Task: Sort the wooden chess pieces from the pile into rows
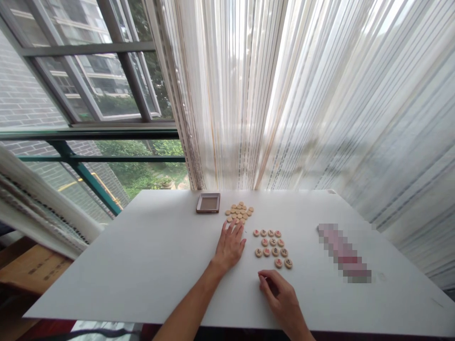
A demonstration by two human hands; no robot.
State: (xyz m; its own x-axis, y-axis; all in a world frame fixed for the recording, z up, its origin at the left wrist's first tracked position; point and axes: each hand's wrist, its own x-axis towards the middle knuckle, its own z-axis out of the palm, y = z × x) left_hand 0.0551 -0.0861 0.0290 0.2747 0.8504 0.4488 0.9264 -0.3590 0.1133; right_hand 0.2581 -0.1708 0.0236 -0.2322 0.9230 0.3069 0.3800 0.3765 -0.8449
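My left hand (230, 246) lies flat on the white table (149, 255), fingers stretched out, its fingertips touching a cluster of plain-faced round wooden pieces (239, 212). To its right several more round pieces (272, 247) lie face up in rows, showing red and dark marks. My right hand (280, 293) rests on the table just below these rows, fingers curled in toward the thumb; whether a piece is under them is hidden.
A small brown box (208, 202) sits at the table's far edge, left of the plain pieces. A blurred pinkish oblong thing (344, 253) lies at the right. Sheer striped curtains (302, 94) hang behind the table, a window (88, 80) at the left.
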